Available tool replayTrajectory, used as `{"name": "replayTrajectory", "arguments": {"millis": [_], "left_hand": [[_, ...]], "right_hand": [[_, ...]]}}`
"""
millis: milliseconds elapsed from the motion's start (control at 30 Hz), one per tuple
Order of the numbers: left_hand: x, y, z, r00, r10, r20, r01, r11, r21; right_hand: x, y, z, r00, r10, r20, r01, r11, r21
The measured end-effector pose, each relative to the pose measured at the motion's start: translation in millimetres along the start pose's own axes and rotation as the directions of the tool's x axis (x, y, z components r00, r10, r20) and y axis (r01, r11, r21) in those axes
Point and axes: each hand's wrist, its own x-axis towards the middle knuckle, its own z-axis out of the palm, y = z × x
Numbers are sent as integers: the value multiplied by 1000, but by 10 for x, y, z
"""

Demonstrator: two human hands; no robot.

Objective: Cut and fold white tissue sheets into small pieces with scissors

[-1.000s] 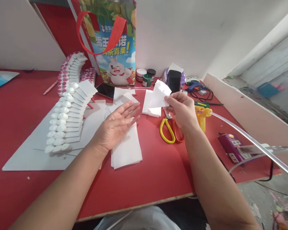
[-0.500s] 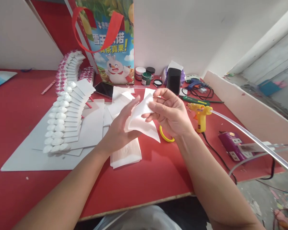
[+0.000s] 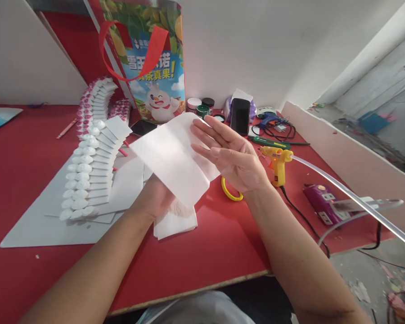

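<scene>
A thin white sheet of paper (image 3: 170,155), creased and spread wide, lies over my left hand (image 3: 157,195). The fingers of that hand are hidden beneath the sheet, so their grip does not show. My right hand (image 3: 238,164) is at the right side of the sheet, fingers stretched out and slightly apart, some of them against the paper. Below the sheet, a small stack of white paper (image 3: 177,225) rests on the red table (image 3: 222,247). To the right of my right wrist stands a yellow glue gun (image 3: 279,166) with a long clear glue stick (image 3: 351,194) in its back.
At left, a curved row of white cards with oval white tips (image 3: 94,175) stands on a white board (image 3: 30,227). Behind are a printed bag (image 3: 162,85), small jars (image 3: 202,110) and a dark phone-like device (image 3: 240,116). A yellow ring (image 3: 232,193) and purple packet (image 3: 320,202) lie right.
The sheet, bunched up between both hands before, is now spread out flat over my left hand. My right hand's fingers have uncurled from the paper and straightened.
</scene>
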Motion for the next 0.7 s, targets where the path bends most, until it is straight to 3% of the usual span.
{"name": "replayTrajectory", "arguments": {"millis": [133, 267, 400, 500, 600, 633, 700], "left_hand": [[-28, 94, 106, 993, 112, 29, -108, 987, -121], [-56, 112, 100, 992, 91, 90, -82, 992, -99], [-42, 80, 84, 999, 5, -35, -5, 1000, 1], [-26, 84, 85, 992, -50, -115, 50, 999, -4], [-16, 123, 67, 984, -86, -155, 87, 996, 3], [-13, 137, 58, 983, -89, -161, 91, 996, 5], [-4, 158, 41, 982, -91, -167, 93, 996, 5]], "right_hand": [[17, 61, -35, 1000, -10, 2, 10, 1000, 0], [22, 97, -31, 1000, -19, -5, 19, 1000, 18], [20, 84, -17, 1000, -21, -13, 21, 999, -29], [23, 41, -77, 974, -87, -210, 31, 965, -260], [28, -12, -205, 875, -236, -422, -53, 822, -568], [28, -24, -248, 870, -221, -440, -113, 780, -616], [24, -30, -310, 909, -40, -415, -247, 750, -614]]}}
